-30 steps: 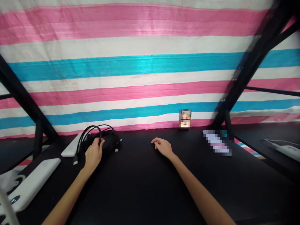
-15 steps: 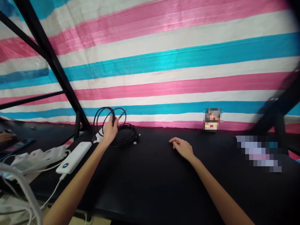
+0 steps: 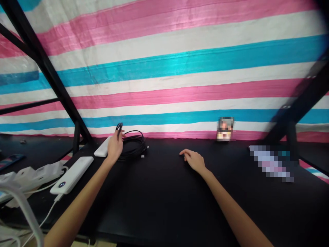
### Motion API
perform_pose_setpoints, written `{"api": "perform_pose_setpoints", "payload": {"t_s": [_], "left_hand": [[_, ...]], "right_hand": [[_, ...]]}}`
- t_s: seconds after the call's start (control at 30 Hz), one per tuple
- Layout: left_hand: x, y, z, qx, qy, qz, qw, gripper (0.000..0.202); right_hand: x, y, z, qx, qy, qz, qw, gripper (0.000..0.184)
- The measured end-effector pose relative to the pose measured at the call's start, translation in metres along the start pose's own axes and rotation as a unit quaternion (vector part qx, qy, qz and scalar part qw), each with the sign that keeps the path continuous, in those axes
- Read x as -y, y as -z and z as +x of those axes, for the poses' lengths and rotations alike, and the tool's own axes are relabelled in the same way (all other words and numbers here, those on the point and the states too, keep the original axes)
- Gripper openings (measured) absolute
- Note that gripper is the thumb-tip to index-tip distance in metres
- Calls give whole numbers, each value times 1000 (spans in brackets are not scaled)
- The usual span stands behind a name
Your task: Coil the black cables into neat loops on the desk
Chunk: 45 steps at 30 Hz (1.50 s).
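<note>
My left hand (image 3: 114,146) is closed around a black cable at the back left of a black table (image 3: 164,192). A loop of it sticks up above my fingers. The rest of the cable bundle (image 3: 133,146) lies coiled on the table just right of that hand, with small plugs at its right edge. My right hand (image 3: 193,160) rests on the table near the middle, fingers loosely curled, holding nothing.
Two white power banks (image 3: 72,174) (image 3: 102,151) lie left of the cables, one with a white lead. A white power strip (image 3: 31,173) sits at far left. Black frame struts (image 3: 48,75) (image 3: 300,106) rise on both sides. A striped tarp (image 3: 180,68) hangs behind.
My left hand has lowered the lifted cable loops back toward the pile, so only a small loop now shows above it. The camera shifted slightly. My right hand has stayed put.
</note>
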State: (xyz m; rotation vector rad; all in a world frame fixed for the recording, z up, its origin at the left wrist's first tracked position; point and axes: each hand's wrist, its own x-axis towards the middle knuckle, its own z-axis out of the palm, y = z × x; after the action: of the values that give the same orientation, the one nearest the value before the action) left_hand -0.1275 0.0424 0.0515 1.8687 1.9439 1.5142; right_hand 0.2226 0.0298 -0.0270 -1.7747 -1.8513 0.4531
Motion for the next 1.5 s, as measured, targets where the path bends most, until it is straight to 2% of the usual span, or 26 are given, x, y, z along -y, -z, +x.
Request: {"api": "perform_pose_setpoints", "payload": {"t_s": [0.17,0.3,0.33,0.4,0.47,0.5,0.53,0.57,0.6,0.63,0.7,0.8,0.87,0.93,0.97,1.03,1.1,1.17,1.2,1.27,1.33,1.43,1.5], "left_hand": [[-34,42,7,-159,-3,-26,987,43],[-78,61,-7,-167,-68,-87,980,39],[-90,63,-11,-163,-85,-98,978,38],[-113,64,-20,-193,-114,-102,969,37],[-134,61,-30,-190,-132,-114,966,34],[-143,57,-36,-171,-138,-131,967,34],[-151,51,-45,-128,-142,-147,970,34],[-157,44,-55,-67,-145,-151,975,33],[-161,36,-68,16,-157,-137,978,31],[-164,27,-82,107,-169,-114,973,31],[-164,7,-117,245,-191,-65,948,31],[-154,-14,-169,388,-229,5,893,34],[-145,-19,-190,469,-239,35,850,39],[-135,-16,-194,503,-235,-15,832,38],[-131,-14,-191,500,-231,-39,834,37],[-122,-10,-178,455,-229,-57,859,34],[-112,-13,-162,381,-237,-14,893,33],[-99,-22,-150,316,-231,59,918,32],[-93,-28,-146,299,-227,91,923,33],[-81,-38,-142,296,-249,124,914,28],[-73,-44,-138,290,-281,117,907,25],[-66,-36,-126,236,-280,43,930,23],[-60,-24,-112,196,-224,-40,954,22]], "right_hand": [[1,0,0,2,-3,-7,1000,30],[0,-1,2,-2,-8,6,1000,27],[-1,0,3,-3,-10,28,1000,25],[0,3,4,0,-31,122,992,27],[1,9,5,46,-73,274,958,43],[3,12,5,92,-92,352,927,52],[5,17,4,148,-104,418,890,61],[8,21,3,208,-111,467,852,70],[11,25,1,257,-112,498,821,76],[13,29,-1,290,-111,514,800,80],[17,36,-4,316,-120,514,788,81],[20,40,-8,336,-133,486,796,77],[21,40,-10,346,-133,464,805,72],[21,37,-12,342,-114,442,822,57],[21,34,-13,341,-100,426,832,49],[22,30,-14,345,-67,394,849,42],[23,25,-15,347,-45,375,858,41],[23,22,-14,347,-41,383,855,40],[22,21,-14,349,-43,391,850,40],[21,21,-13,355,-44,402,843,40],[19,26,-12,349,-32,402,846,39],[7,41,-9,275,-16,421,864,38],[-6,56,-7,183,-18,464,867,37]]}}
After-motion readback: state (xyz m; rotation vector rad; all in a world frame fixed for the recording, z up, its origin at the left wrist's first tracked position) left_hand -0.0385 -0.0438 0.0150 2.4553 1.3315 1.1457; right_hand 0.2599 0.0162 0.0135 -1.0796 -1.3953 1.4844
